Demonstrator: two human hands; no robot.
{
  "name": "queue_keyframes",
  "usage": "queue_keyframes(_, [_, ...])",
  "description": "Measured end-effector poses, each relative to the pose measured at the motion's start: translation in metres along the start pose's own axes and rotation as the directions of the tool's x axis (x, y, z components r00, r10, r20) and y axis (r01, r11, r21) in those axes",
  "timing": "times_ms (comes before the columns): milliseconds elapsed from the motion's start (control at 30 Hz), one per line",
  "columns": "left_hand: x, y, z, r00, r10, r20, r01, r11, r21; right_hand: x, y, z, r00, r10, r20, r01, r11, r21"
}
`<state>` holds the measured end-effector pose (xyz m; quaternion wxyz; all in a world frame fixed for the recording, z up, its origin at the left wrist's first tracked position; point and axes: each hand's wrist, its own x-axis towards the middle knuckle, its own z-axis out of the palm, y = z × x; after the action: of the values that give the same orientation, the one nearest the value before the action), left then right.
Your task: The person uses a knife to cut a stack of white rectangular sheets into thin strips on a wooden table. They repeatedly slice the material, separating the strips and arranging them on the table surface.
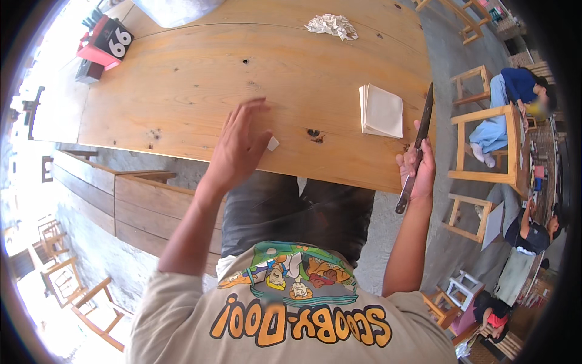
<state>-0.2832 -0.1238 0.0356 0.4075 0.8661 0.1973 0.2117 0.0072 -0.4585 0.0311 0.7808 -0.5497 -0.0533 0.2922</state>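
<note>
My left hand [239, 142] hovers at the near edge of the wooden table [242, 79], fingers apart and slightly curved, holding nothing visible. A small white piece [273, 144] lies on the tabletop just right of my thumb. My right hand [417, 167] grips a long dark knife [422, 130] by its handle end at the table's right corner, the blade pointing away from me and slightly right. Just left of the blade lies a stack of square white sheets [381, 111].
Crumpled paper [331, 26] lies at the back. A pink-and-black holder [103, 42], dark box [89, 71] and translucent item [177, 9] stand back left. A wooden bench [139, 206] is below left. Several people [515, 91] occupy the right side among wooden chairs [458, 145].
</note>
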Motion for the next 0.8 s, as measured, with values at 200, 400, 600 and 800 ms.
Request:
queue_keyframes(200, [-0.026, 0.004, 0.008, 0.986, 0.164, -0.042, -0.154, 0.971, 0.184, -0.010, 0.004, 0.011, 0.997, -0.074, 0.011, 0.075, 0.981, -0.180])
queue_keyframes(400, [-0.024, -0.003, 0.011, 0.977, 0.204, -0.062, -0.189, 0.963, 0.192, -0.017, 0.011, 0.017, 0.987, -0.159, -0.007, 0.151, 0.949, -0.277])
queue_keyframes(600, [-0.022, 0.002, 0.014, 0.967, 0.252, -0.034, -0.229, 0.920, 0.317, -0.016, 0.014, 0.021, 0.983, -0.181, -0.018, 0.161, 0.910, -0.382])
queue_keyframes(800, [-0.020, 0.008, 0.015, 0.970, 0.244, 0.007, -0.219, 0.856, 0.468, -0.015, 0.010, 0.021, 0.991, -0.125, -0.049, 0.101, 0.938, -0.332])
